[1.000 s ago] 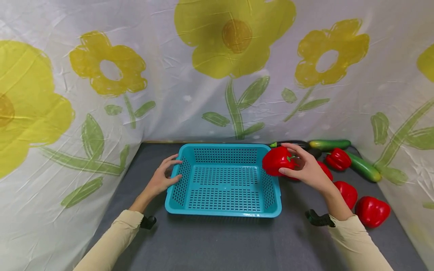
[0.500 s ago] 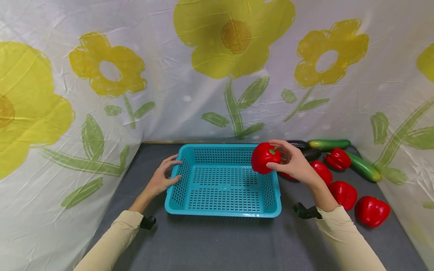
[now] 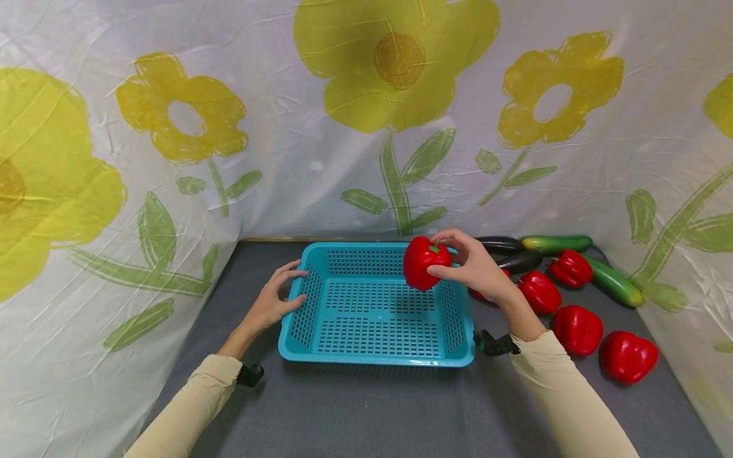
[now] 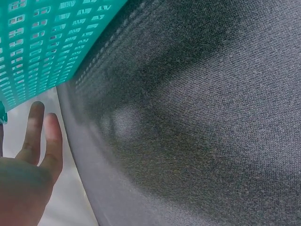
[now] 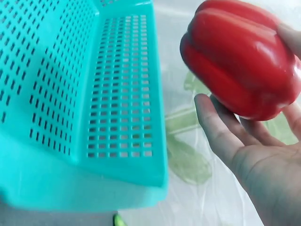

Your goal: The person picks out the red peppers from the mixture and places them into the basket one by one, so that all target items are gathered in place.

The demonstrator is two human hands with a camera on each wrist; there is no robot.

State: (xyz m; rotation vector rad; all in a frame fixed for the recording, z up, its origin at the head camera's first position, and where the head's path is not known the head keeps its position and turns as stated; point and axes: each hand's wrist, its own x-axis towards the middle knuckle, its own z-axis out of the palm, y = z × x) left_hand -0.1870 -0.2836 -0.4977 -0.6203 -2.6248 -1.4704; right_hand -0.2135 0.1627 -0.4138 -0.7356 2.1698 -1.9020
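Red bell pepper [image 3: 422, 263]: hanging in the air above the far right part of the blue basket [image 3: 372, 362], apart from its floor and walls. Turning a green stem toward the right hand [image 3: 475, 270] in the head view. Being held between thumb and fingers [image 5: 218, 127], parting only about as wide as the pepper's body and closing on its sides. Showing glossy, ribbed red skin just above the fingertips in the right wrist view.

Below, in the basket: showing a bare, slotted floor and perforated walls, sitting level on the dark worktop [image 3: 366, 407], with a faint shadow darkening the slots under the pepper.

At the basket's left end: resting the left hand [image 3: 273, 298] by the rim, with spread, slightly bending fingers, thumb well apart, gripping nothing; seemingly touching the rim, though hiding the exact contact.

To the basket's right, outside it: lying together on the worktop, five more red peppers [image 3: 539, 292], the nearest to the basket partly hiding behind the right hand; lying behind and among them, two dark eggplants [image 3: 520, 261] and two long green vegetables [image 3: 614, 282]. Rising behind everything: a pale cloth [image 3: 321, 191] bearing yellow flowers.
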